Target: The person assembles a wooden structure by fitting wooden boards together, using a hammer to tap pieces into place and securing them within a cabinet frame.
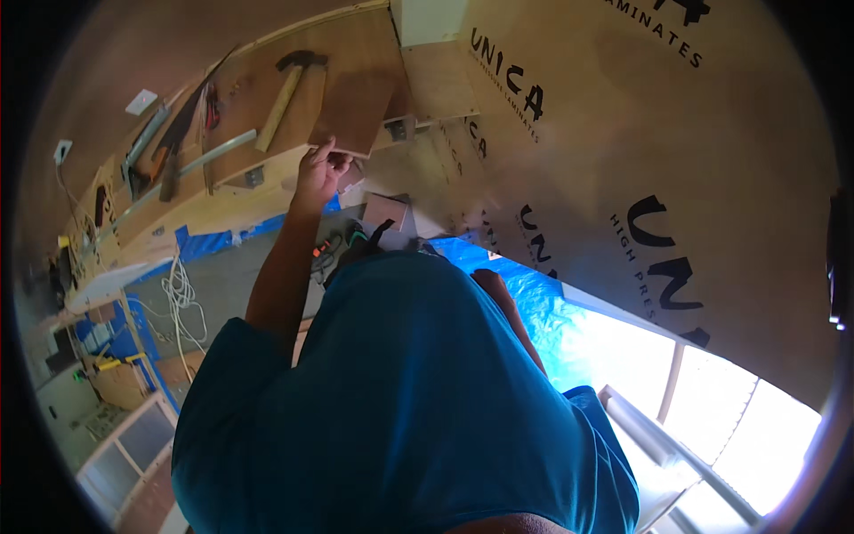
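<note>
Teal shirt (400,383), board (354,114) in left hand (320,171)

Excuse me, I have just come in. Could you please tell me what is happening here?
The person's left hand is holding the near edge of a brown board at the workbench. A hammer lies on the workbench, to the left of the board. The right hand cannot be seen; only part of the right forearm shows beside the shirt.
</note>
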{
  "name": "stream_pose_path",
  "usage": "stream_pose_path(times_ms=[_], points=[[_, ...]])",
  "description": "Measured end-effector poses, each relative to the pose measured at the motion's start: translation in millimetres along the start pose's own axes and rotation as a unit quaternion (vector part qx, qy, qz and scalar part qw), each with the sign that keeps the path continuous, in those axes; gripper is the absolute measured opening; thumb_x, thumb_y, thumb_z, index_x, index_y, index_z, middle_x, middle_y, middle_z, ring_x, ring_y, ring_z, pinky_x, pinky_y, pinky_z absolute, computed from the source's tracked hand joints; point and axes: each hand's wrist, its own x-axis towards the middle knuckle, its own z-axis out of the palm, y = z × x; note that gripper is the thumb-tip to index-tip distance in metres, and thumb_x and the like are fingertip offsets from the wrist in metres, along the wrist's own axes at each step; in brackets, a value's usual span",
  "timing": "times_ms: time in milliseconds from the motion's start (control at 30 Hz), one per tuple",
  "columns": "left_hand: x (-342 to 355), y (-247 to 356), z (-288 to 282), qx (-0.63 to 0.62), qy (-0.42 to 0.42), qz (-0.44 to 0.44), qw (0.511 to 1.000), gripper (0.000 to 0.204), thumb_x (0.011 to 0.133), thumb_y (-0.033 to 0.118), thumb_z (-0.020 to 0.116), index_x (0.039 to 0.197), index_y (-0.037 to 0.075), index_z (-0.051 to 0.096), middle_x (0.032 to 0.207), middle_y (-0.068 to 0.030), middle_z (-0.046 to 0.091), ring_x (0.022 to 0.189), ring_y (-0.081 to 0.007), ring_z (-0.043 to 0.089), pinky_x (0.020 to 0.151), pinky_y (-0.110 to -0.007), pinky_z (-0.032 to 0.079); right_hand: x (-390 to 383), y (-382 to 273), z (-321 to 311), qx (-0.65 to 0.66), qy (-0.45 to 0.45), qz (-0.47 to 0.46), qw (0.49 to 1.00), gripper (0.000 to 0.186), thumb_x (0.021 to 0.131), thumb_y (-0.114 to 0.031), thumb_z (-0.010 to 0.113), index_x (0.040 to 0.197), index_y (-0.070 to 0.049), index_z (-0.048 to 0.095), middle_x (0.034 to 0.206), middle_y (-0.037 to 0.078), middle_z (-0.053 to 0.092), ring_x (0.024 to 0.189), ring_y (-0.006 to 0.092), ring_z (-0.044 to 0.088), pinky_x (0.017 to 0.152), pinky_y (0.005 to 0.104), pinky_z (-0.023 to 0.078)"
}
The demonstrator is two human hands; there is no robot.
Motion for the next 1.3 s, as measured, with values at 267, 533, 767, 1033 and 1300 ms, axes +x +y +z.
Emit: stream_pose_path(times_ms=[267,533,767,1033,1300], points=[[-145,26,-30,0.246,0.055,0.022,0.967,0.026,0.097,0.019,0.063,0.118,0.004,0.065,0.087,-0.0001,0.066,0.071,-0.0097,0.062,0.061,-0.027,0.050,73,-53,-83,0.257,-0.006,0.013,0.966,0.031,0.101,-0.029,0.059,0.109,0.000,0.070,0.109,0.023,0.071,0.102,0.0359,0.068,0.085,0.0434,0.055],[-142,-23,-8,0.333,-0.040,-0.064,0.940,0.029,0.092,0.017,0.070,0.115,0.001,0.068,0.093,-0.0033,0.071,0.077,-0.0132,0.068,0.071,-0.030,0.057,112,-138,-147,0.553,-0.154,0.120,0.810,0.061,0.101,-0.041,0.065,0.147,-0.004,0.052,0.126,0.006,0.067,0.109,0.0167,0.066,0.087,0.0356,0.055],[-121,-101,-22,0.239,-0.053,-0.178,0.953,0.026,0.091,0.007,0.075,0.113,-0.003,0.069,0.097,-0.0073,0.074,0.090,-0.0154,0.071,0.084,-0.034,0.059,122,-131,-92,0.695,-0.026,0.203,0.690,0.050,0.104,-0.036,0.060,0.145,-0.009,0.051,0.134,0.008,0.059,0.129,0.0256,0.055,0.107,0.0525,0.049],[-36,-178,-82,0.219,-0.119,-0.073,0.966,0.029,0.089,0.001,0.078,0.116,-0.001,0.069,0.108,-0.0079,0.074,0.097,-0.0152,0.071,0.090,-0.032,0.059,189,-70,-78,0.668,0.003,0.123,0.734,0.042,0.101,-0.004,0.063,0.141,-0.006,0.048,0.140,0.012,0.056,0.128,0.0247,0.058,0.108,0.0423,0.054],[95,-202,-85,0.426,-0.179,0.198,0.864,0.029,0.088,0.002,0.076,0.115,-0.001,0.066,0.105,-0.0176,0.069,0.093,-0.0299,0.070,0.084,-0.033,0.057,290,-41,-82,0.579,0.149,-0.065,0.799,0.050,0.097,-0.007,0.070,0.142,-0.004,0.048,0.132,0.014,0.063,0.126,0.0252,0.059,0.107,0.0436,0.050]])
